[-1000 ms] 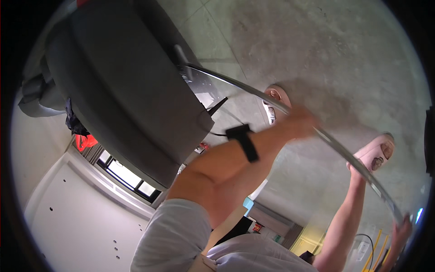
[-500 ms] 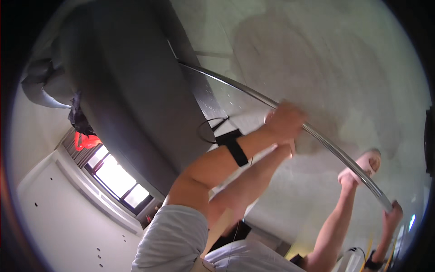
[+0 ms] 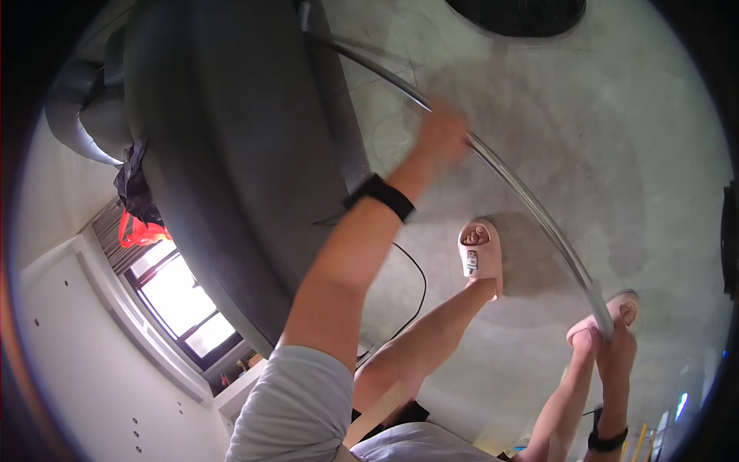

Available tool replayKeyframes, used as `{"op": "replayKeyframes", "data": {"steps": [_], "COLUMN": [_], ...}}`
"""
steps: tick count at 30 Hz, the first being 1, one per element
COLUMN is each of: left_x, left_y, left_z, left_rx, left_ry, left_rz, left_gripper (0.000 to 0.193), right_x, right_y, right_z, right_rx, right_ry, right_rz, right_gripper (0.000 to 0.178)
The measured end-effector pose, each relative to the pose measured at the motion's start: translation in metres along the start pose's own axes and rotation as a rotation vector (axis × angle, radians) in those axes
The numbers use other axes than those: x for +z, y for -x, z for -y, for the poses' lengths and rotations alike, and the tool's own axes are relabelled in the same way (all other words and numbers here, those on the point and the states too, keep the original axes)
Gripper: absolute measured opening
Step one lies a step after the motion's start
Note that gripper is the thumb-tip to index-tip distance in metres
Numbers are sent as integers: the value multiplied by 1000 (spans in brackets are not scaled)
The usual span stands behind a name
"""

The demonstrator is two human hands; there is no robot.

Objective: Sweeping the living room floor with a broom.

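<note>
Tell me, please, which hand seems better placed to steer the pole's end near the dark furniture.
Probably the left hand: it grips the pole nearer the dark furniture, while the right hand is at the opposite end.

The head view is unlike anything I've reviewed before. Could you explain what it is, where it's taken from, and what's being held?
There is no machine here: these are a person's own bare hands. A wide camera worn on the head looks down, so you see roughly what the wearer sees; its lens bends straight edges near the rim.

The left hand, slightly blurred, grips a shiny metal pole partway along. The right hand holds its near end. The far end reaches beside a large dark grey sofa; what it is for isn't clear.

Below is a grey floor, with the wearer's pink slippers and a thin black cable. A bright window shows at the left.
</note>
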State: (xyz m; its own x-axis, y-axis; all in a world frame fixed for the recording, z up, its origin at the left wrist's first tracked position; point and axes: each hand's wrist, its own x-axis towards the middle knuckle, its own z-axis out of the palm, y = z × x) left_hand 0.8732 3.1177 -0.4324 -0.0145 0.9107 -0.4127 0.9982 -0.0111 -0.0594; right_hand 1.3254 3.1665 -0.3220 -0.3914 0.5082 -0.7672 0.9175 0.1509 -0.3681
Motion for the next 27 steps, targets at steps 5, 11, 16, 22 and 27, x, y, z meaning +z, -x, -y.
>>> {"op": "replayKeyframes", "data": {"steps": [5,11,16,22,27], "left_x": [-52,-169,-100,14,47], "left_y": [51,162,132,88,128], "left_z": [-253,-357,-289,-43,94], "left_rx": [218,513,296,-150,-453], "left_ry": [727,922,780,292,-53], "left_rz": [-386,-123,-114,10,29], "left_gripper": [9,7,7,11,21], "right_x": [-29,-130,-78,44,98], "right_y": [234,421,295,4,-71], "right_z": [-241,-284,-275,-38,119], "right_rx": [502,368,461,-103,-457], "right_ry": [218,524,96,136,-17], "right_rz": [437,343,261,51,177], "right_gripper": [50,49,52,25,28]}}
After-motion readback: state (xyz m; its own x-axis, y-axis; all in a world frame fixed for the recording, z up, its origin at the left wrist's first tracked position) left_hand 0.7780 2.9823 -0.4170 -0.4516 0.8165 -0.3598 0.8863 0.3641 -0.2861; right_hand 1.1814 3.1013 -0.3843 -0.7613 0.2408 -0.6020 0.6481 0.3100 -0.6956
